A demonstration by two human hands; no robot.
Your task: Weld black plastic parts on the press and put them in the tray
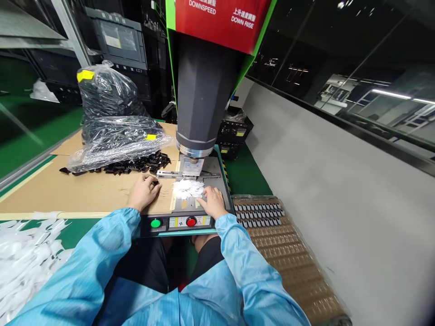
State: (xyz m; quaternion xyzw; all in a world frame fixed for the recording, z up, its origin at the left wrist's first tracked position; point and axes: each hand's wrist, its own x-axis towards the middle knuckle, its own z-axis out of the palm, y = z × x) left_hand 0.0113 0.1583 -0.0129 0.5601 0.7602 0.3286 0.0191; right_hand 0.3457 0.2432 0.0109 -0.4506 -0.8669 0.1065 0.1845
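My left hand (143,191) is over the cardboard surface, its fingers closed on a small black part (155,183). Just left of the machine's base, that part shows only partly between thumb and fingers. A heap of thin white pieces (187,188) lies on the metal base plate under the press head (195,90). My right hand (213,202) touches the heap's right edge with curled fingers; whatever is between the fingertips cannot be made out. Behind the heap stands a metal fixture (192,166) with a bar across it. Loose black parts (136,164) are piled beyond my left hand.
Plastic bags of black parts (112,95) stand at the back left. A green button (155,223) and a red button (191,222) sit on the front panel. More white pieces (30,258) lie at lower left. At right, a tray (288,253) holds rows of grey parts.
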